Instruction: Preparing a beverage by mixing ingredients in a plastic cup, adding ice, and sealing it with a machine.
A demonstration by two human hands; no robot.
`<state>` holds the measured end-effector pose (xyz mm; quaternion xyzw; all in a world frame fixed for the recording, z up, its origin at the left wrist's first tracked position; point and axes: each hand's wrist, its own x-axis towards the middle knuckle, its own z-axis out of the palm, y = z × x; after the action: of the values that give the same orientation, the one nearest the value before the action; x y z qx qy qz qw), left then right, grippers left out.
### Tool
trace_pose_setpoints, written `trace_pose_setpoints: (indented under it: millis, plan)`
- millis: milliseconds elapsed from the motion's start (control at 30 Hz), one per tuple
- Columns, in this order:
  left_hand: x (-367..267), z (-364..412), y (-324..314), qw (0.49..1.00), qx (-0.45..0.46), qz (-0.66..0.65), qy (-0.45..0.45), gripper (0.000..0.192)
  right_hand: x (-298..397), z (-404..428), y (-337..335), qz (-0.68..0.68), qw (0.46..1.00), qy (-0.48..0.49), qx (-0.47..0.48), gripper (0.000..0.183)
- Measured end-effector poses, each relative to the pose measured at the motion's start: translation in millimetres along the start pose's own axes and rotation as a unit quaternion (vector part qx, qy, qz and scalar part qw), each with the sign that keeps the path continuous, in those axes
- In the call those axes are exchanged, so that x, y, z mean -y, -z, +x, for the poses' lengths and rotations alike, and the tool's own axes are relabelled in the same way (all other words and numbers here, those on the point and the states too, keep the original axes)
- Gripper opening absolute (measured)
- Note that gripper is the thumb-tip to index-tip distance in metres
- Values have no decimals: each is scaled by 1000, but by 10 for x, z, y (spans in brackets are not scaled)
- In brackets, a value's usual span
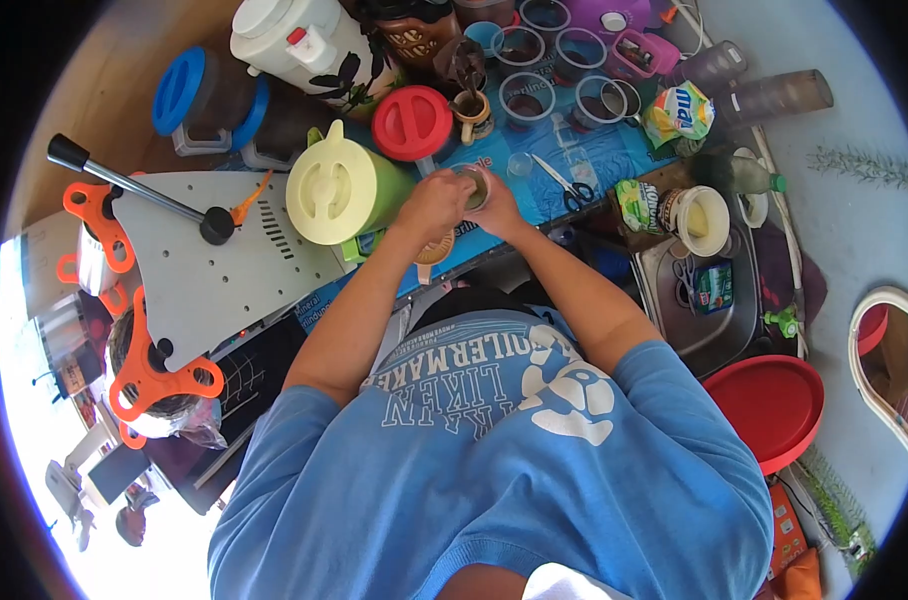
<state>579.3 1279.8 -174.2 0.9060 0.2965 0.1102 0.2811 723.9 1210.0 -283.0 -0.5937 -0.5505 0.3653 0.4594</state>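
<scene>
Between my two hands, above the front of the blue-covered counter, is a clear plastic cup with something greenish inside. My right hand wraps around its right side. My left hand is at the left side with curled fingers on the rim; the fingertips are partly hidden. Below my left wrist lies an orange handled cup or juicer, partly covered by the forearm. A red-lidded pitcher and a yellow-green pitcher stand close to my left hand. Scissors lie right of my right hand.
Several clear cups with dark contents stand at the back. At left is a cup sealing machine with a protruding lever. To the right are a metal sink, a white tub and a red round tray.
</scene>
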Motion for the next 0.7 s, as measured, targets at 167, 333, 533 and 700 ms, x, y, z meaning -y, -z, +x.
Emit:
trace_pose_setpoints:
  millis: [167,333,533,700]
  plan:
    - [-33,-79,-10,999,-1,37,29,15,61,5,32,-10,999,-35,29,90]
    - [-31,-29,-12,999,-39,30,24,15,43,11,59,-1,1000,-22,22,89]
    - [-44,-73,-79,997,-66,12,25,18,42,20,41,-3,999,-47,28,89]
    - [-72,-91,-90,999,-25,13,31,19,-21,25,18,-15,999,-39,28,90]
